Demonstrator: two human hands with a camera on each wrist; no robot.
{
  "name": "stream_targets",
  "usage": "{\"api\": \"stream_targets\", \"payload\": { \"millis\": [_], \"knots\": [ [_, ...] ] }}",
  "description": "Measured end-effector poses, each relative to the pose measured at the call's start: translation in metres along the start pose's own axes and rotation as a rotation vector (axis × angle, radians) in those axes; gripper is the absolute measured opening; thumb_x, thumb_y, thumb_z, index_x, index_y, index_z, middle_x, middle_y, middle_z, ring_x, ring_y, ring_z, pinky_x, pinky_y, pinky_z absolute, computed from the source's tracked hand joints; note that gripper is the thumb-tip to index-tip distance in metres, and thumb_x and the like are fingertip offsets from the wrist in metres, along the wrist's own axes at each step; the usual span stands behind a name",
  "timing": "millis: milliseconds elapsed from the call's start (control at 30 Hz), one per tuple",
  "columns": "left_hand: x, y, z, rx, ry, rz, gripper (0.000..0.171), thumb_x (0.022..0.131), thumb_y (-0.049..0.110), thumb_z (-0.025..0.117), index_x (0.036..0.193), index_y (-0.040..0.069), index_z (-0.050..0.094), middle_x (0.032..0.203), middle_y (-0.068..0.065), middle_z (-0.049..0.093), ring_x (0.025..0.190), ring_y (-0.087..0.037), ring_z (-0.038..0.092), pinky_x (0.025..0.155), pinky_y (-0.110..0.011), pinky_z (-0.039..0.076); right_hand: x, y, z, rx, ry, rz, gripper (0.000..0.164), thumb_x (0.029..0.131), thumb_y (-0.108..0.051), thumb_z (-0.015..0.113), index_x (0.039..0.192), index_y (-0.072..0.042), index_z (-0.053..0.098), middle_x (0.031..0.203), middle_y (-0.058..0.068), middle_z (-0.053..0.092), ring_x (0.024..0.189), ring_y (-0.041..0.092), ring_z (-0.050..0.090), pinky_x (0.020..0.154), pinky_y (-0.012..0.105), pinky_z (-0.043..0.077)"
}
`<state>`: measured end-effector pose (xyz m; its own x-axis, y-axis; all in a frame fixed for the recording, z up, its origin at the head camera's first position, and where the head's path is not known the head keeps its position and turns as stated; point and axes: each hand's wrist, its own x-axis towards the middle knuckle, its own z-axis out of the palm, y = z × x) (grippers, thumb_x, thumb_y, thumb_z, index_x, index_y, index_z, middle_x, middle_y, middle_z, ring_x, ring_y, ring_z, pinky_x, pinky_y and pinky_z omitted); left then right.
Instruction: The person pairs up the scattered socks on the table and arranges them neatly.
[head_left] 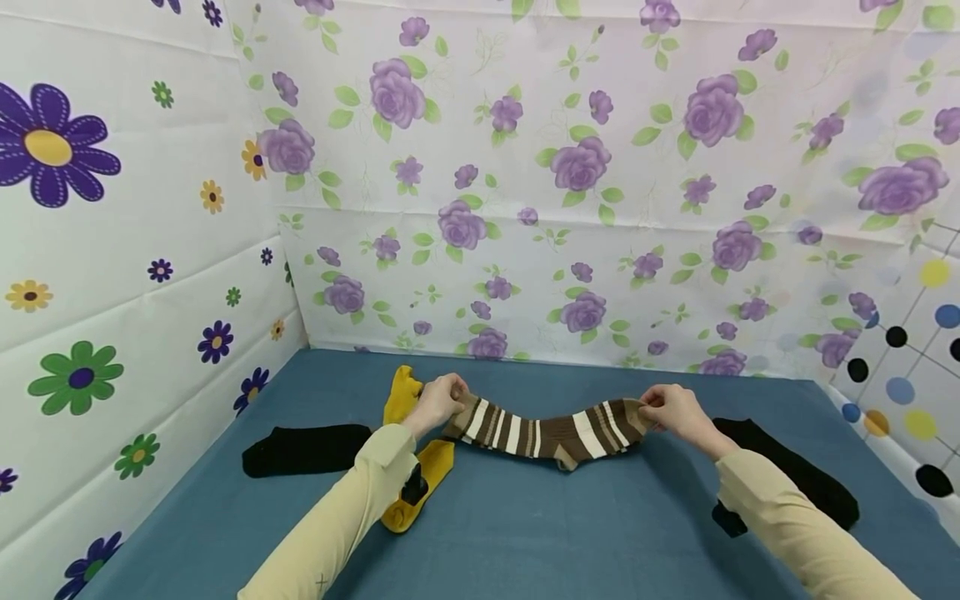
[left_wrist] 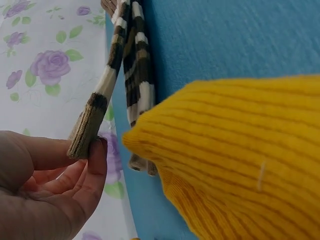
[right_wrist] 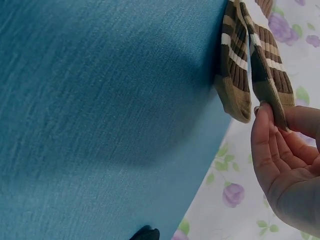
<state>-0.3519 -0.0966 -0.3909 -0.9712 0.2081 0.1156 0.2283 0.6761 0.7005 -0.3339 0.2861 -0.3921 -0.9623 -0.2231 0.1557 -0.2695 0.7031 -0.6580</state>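
Note:
A brown sock with white and tan stripes [head_left: 551, 433] is stretched sideways between both hands, sagging in the middle. My left hand [head_left: 438, 404] pinches its ribbed tan cuff between thumb and fingers. At the other end, the tan toe is pinched by my right hand [head_left: 675, 410]. A second striped sock [left_wrist: 141, 92] hangs or lies alongside the held one; its tan toe [right_wrist: 235, 102] shows beside the right fingertips, apart from them. Yellow ribbed knit [left_wrist: 240, 135] fills much of the left wrist view, near the left hand.
Under and behind the left wrist, yellow sock fabric [head_left: 431, 479] lies on the blue cloth-covered table [head_left: 570, 542]. One black sock [head_left: 307, 450] lies to the left, and another black sock [head_left: 795, 475] is partly behind the right forearm. Flowered sheets [head_left: 525, 275] stand around the table.

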Motion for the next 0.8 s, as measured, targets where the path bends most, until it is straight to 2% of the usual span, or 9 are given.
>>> {"api": "stream_targets", "payload": {
  "millis": [333,467,600,800],
  "knots": [
    [-0.002,-0.004,0.003,0.029,-0.010,-0.016,0.018,0.082,-0.008,0.060,0.099,-0.001,0.056,0.087,-0.010,0.051,0.080,-0.024,0.050,0.065,-0.034,0.044,0.002,0.002,0.007,-0.016,0.020,0.007,0.014,0.087,-0.002,0.058,0.096,0.008,0.060,0.079,0.010,0.060,0.065,0.029,0.059,0.056,0.040,0.049],
    [-0.002,-0.005,0.003,0.029,-0.015,-0.017,0.018,0.082,-0.009,0.059,0.098,-0.001,0.055,0.086,-0.009,0.051,0.080,-0.024,0.051,0.064,-0.034,0.044,0.004,0.004,0.010,-0.040,0.028,0.007,0.014,0.086,-0.003,0.059,0.096,0.007,0.061,0.078,0.008,0.059,0.063,0.029,0.057,0.053,0.036,0.047],
    [-0.001,-0.005,0.004,0.055,-0.017,0.005,0.018,0.082,-0.009,0.059,0.099,-0.002,0.055,0.085,-0.009,0.052,0.078,-0.023,0.051,0.063,-0.033,0.044,0.006,0.004,0.011,-0.087,0.053,-0.016,0.014,0.086,-0.003,0.059,0.096,0.007,0.060,0.079,0.007,0.058,0.064,0.025,0.055,0.052,0.034,0.044],
    [0.000,0.002,0.003,0.123,-0.003,0.042,0.018,0.083,-0.006,0.058,0.100,-0.002,0.057,0.084,-0.010,0.050,0.075,-0.022,0.049,0.062,-0.034,0.043,0.008,0.001,0.010,-0.143,0.103,-0.049,0.015,0.084,-0.004,0.062,0.096,0.005,0.058,0.084,0.010,0.057,0.077,0.027,0.055,0.061,0.038,0.045]
  ]
}}
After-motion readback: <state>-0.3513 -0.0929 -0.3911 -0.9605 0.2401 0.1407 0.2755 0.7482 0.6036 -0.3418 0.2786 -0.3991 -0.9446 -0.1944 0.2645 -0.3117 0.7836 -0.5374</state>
